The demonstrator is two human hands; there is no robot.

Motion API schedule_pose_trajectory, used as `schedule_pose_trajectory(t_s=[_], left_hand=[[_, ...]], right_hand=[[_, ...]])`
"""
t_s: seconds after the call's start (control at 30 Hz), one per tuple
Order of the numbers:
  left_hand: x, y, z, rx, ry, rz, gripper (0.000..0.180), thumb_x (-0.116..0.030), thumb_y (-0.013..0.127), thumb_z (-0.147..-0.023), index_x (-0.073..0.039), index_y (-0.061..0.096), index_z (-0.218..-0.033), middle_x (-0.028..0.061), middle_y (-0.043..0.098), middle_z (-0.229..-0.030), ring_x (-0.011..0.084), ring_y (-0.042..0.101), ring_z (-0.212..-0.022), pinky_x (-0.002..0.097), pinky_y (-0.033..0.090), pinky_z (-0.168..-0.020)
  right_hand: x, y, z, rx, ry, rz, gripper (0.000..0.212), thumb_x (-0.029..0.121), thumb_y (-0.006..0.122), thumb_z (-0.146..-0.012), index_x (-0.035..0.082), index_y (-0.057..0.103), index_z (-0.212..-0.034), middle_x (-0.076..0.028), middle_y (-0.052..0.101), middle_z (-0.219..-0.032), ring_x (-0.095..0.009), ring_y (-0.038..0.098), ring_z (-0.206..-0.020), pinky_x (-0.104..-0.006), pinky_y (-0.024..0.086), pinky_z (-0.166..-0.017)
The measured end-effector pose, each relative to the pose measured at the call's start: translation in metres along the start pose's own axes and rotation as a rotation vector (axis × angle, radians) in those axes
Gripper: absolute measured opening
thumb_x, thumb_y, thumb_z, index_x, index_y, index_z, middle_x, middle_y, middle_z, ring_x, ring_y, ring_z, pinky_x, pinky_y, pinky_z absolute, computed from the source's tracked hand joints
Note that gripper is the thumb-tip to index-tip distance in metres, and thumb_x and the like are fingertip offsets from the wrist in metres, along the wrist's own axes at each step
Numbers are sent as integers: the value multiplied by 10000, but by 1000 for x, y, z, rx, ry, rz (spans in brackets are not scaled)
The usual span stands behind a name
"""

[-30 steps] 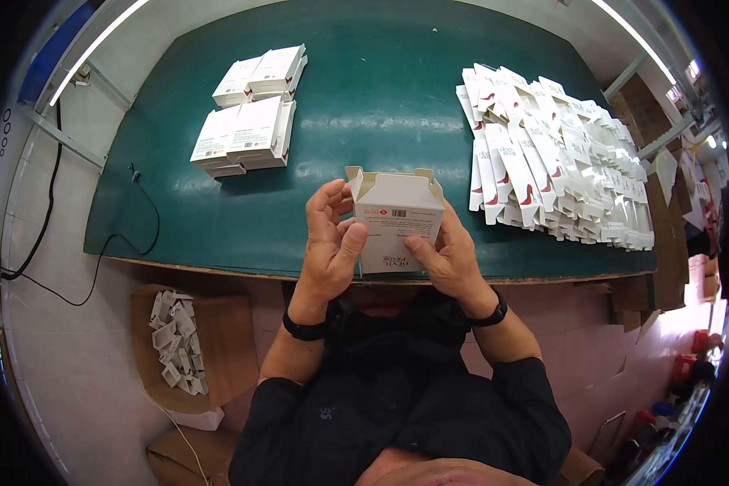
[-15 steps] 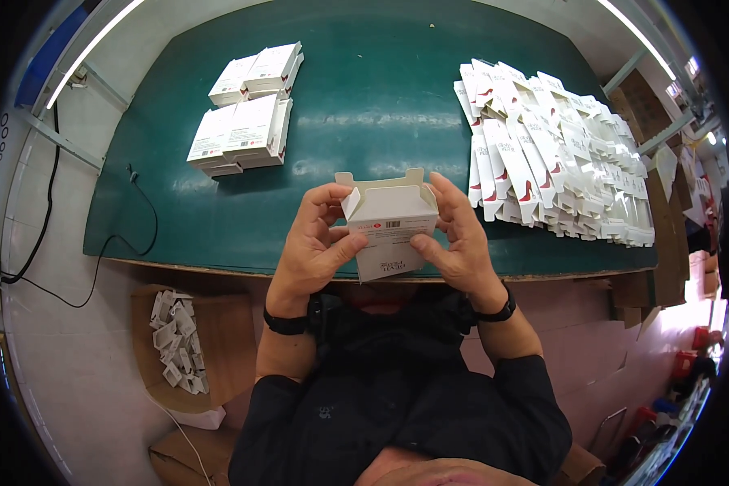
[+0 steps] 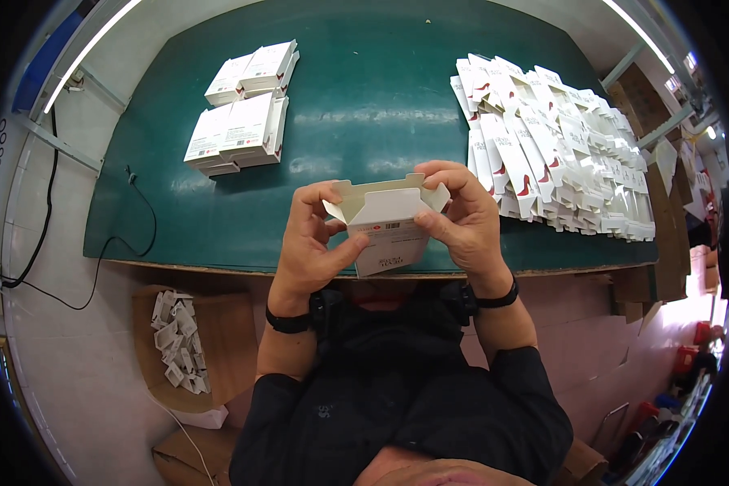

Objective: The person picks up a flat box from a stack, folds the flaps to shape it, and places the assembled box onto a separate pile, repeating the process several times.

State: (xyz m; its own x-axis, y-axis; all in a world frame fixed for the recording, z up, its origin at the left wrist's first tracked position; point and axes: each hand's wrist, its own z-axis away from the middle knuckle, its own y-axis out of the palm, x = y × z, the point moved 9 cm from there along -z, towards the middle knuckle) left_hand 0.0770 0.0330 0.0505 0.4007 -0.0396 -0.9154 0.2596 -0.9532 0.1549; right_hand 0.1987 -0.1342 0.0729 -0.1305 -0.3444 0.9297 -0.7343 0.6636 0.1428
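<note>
Between my two hands, a white printed carton (image 3: 390, 241) is held up at the near edge of the table, its top end unclosed with flaps sticking out. My left hand (image 3: 316, 243) grips its left side, thumb on the printed front and fingers by the left flap. My right hand (image 3: 466, 219) pinches the upper right corner, thumb near the front flap and fingers behind the right flap. The carton's hollow inside shows pale between the flaps. Its rear face is hidden.
On the green table (image 3: 364, 105), stacked formed cartons (image 3: 247, 125) stand at the far left. A large overlapping heap of flat cartons (image 3: 543, 146) covers the right side. Below the left edge, a cardboard box (image 3: 227, 340) holds small white pieces (image 3: 178, 344). A black cable (image 3: 142, 194) lies at left.
My right hand has shifted up to the carton's upper right corner, its thumb moving from the front face to the top edge. The carton's side flaps spread wider, and its top tilts more into view.
</note>
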Motion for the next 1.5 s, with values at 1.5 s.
schedule_pose_trajectory(t_s=[1.5], left_hand=[[-42, 12, -1, 236, 237, -373, 601, 60, 786, -823, -78, 565, -1365, 127, 625, -1296, 266, 636, -1220, 376, 567, -962]], right_hand=[[10, 6, 9, 30, -192, 42, 468, 69, 886, -843, 45, 621, -1228, -110, 637, -1222, -253, 652, -1217, -389, 568, -994]])
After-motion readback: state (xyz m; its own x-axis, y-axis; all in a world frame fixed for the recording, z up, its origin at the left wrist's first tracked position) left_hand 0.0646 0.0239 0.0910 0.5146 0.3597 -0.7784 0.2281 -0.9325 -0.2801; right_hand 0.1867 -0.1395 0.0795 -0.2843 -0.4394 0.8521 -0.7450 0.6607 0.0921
